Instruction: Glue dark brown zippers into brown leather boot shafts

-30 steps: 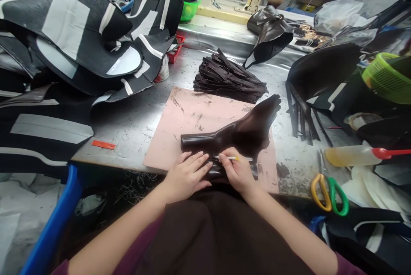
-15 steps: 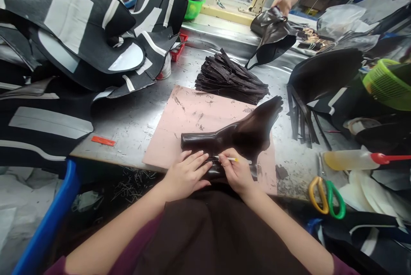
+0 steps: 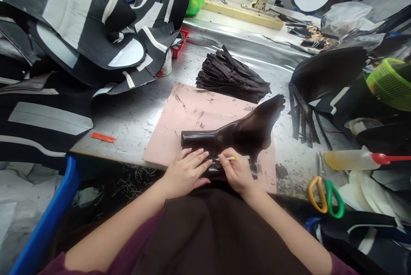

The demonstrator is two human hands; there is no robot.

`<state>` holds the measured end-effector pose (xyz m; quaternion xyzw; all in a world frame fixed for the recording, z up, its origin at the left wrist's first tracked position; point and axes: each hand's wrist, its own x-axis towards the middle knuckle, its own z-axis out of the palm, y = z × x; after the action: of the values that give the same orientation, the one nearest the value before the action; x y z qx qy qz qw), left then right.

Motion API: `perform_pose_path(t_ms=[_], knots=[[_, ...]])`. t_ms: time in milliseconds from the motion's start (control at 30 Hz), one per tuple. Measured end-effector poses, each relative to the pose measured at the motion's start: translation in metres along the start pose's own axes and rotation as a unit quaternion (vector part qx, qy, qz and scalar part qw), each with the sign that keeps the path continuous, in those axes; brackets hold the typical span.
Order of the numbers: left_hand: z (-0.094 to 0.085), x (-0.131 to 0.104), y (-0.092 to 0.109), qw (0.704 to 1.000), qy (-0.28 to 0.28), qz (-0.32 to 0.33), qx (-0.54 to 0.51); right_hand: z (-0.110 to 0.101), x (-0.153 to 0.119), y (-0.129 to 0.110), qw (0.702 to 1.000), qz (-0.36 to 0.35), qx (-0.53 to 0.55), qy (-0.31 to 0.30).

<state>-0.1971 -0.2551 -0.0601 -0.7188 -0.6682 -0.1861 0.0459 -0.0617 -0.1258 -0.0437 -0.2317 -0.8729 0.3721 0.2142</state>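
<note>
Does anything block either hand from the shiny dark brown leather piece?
Nothing visible: the left hand lies on the dark brown leather piece; the right hand holds a slim white yellow-banded tool at it.

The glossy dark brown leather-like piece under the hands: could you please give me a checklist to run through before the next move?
1. Glossy dark brown leather-like piece on the flat pink board: ok.
2. Left hand steadying the piece, palm down: ok.
3. Slim white tool with a yellow band gripped in the right hand: ok.
4. Tool tip touching the piece: cannot tell, too small.
5. Scissors with orange and green handles apart from the piece: ok.
</note>
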Motion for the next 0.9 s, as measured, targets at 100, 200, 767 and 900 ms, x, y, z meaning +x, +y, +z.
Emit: perform_pose_path(t_ms=[100,200,767,900], knots=[[0.0002,0.0001,0.0004,1.000,-0.001,-0.001,0.000,-0.0001,-0.0003,-0.0004,1.000,-0.002,0.001,0.004],[0.0000,0.0006,0.0007,1.000,-0.004,-0.001,-0.001,0.0002,-0.0006,0.0000,1.000,-0.002,-0.001,-0.002],[0.0029,-0.0002,-0.0012,1.000,0.012,0.000,-0.011,0.0026,0.0004,0.0016,0.999,0.009,0.050,0.000],[0.0026,-0.0007,-0.0007,1.000,0.018,0.005,-0.006,0.0039,0.0004,0.0010,0.999,0.006,0.047,-0.002]])
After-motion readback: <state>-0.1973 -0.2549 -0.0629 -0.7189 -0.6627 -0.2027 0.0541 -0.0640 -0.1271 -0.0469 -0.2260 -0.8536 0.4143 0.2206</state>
